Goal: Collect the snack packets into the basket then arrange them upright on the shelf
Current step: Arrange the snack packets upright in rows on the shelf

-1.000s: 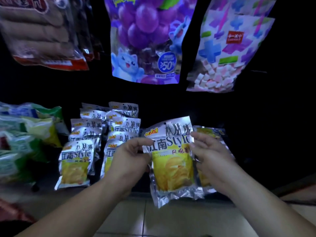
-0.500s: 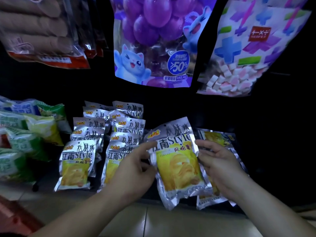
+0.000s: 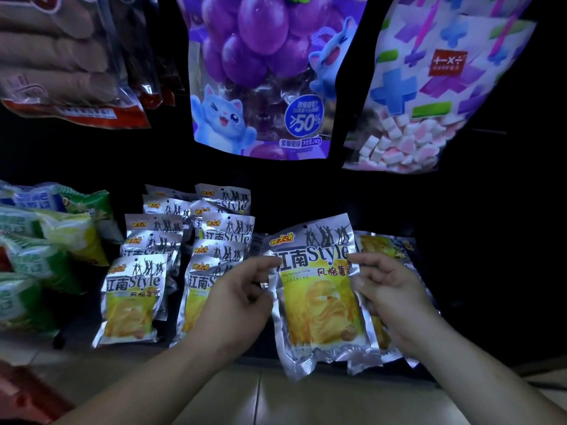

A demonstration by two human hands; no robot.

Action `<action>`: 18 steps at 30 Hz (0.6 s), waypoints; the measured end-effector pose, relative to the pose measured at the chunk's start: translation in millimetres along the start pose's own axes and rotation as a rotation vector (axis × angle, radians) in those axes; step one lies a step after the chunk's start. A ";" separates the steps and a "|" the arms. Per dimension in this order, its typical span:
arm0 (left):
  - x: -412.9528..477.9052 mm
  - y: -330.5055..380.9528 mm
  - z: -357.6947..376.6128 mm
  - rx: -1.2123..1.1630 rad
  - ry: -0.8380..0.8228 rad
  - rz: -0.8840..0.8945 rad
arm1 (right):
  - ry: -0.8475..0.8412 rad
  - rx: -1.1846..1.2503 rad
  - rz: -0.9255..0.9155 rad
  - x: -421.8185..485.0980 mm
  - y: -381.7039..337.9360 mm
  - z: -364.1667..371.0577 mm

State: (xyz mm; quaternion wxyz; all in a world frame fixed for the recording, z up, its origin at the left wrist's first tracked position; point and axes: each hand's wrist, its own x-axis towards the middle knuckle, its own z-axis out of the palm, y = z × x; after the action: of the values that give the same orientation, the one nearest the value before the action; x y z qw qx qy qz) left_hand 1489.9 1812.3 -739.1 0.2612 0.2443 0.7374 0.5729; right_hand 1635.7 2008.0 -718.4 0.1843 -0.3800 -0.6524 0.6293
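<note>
A silver and yellow chip packet (image 3: 319, 299) stands upright at the front of the dark bottom shelf. My left hand (image 3: 237, 297) pinches its upper left edge. My right hand (image 3: 388, 289) pinches its upper right edge. Another packet of the same kind (image 3: 385, 245) stands right behind it, mostly hidden by the front packet and my right hand. To the left, several identical packets (image 3: 133, 294) stand upright in two rows running back into the shelf. No basket shows clearly.
Green snack bags (image 3: 46, 243) fill the shelf's left end. Above hang a purple grape candy bag (image 3: 264, 75), a marshmallow bag (image 3: 429, 87) and a sausage pack (image 3: 61, 56). The shelf to the right of my right hand is dark. Tiled floor (image 3: 260, 394) lies below; something red (image 3: 27, 394) sits bottom left.
The held packet has shifted slightly right and tilted while both hands adjusted their hold on its top edges. The camera moved closer to the shelf.
</note>
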 end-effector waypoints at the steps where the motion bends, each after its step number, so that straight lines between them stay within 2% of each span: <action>1: -0.6 1.0 0.2 -0.003 -0.004 -0.002 | 0.008 0.003 0.000 -0.4 0.1 -0.5; 4: -4.8 2.0 0.5 0.006 -0.051 -0.010 | -0.022 0.004 0.009 -2.9 -2.3 0.4; 9: -7.5 -0.2 0.9 0.000 -0.080 -0.046 | -0.270 0.024 0.040 -9.5 -1.2 3.0; 15: -3.3 -8.2 7.7 0.085 -0.079 -0.084 | -0.226 -0.104 -0.013 -6.9 -1.4 5.1; 18: -4.9 -2.5 8.7 -0.046 -0.157 -0.125 | -0.255 -0.147 -0.037 -10.2 -9.0 3.3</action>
State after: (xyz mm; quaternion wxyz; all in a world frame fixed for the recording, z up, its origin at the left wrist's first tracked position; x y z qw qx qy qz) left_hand 1499.1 1814.8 -742.8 0.3591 0.2356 0.7151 0.5516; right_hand 1637.5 1999.1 -707.8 0.0833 -0.2973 -0.7217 0.6195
